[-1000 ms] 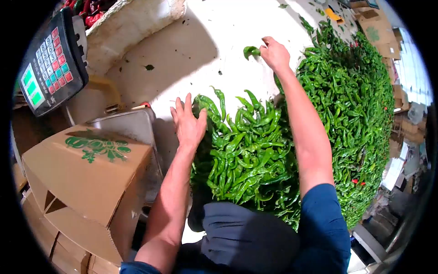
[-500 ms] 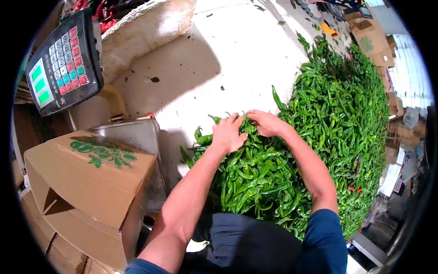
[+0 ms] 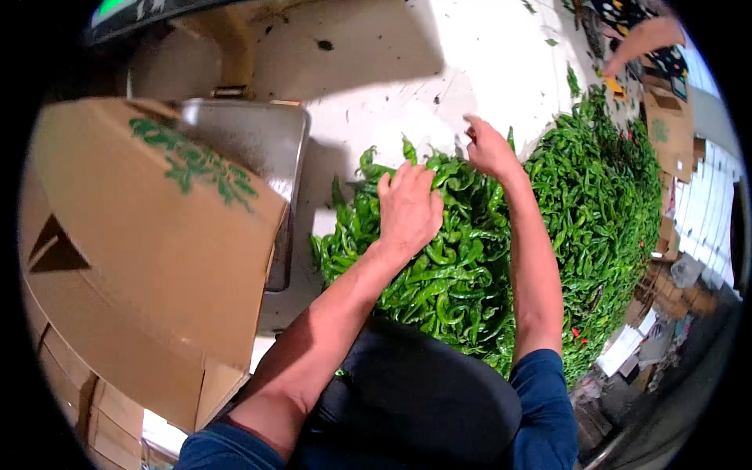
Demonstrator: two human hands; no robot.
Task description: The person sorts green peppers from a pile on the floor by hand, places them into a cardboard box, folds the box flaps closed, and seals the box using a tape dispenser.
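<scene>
A heap of long green chili peppers (image 3: 446,290) lies in front of me, glossy and tangled. My left hand (image 3: 409,205) rests palm down on the near heap, its fingers spread over the peppers and closed on none that I can see. To its right, at the heap's far edge, my right hand (image 3: 493,150) is lifted a little. Its index finger reaches out to the left and the other fingers are partly curled and hidden; no pepper shows in it. A few pepper tips stick up beyond my left fingers.
At left stands a cardboard box (image 3: 149,258) with a green print, beside a metal tray (image 3: 294,129). Part of a scale display (image 3: 117,9) shows at top left. A larger pepper mound (image 3: 599,204) spreads to the right. Another person's arm (image 3: 646,39) reaches in at top right.
My view has shifted, bringing the box closer. My right hand has moved away from my left and come off the peppers, its index finger now extended. Another person's arm has come into view.
</scene>
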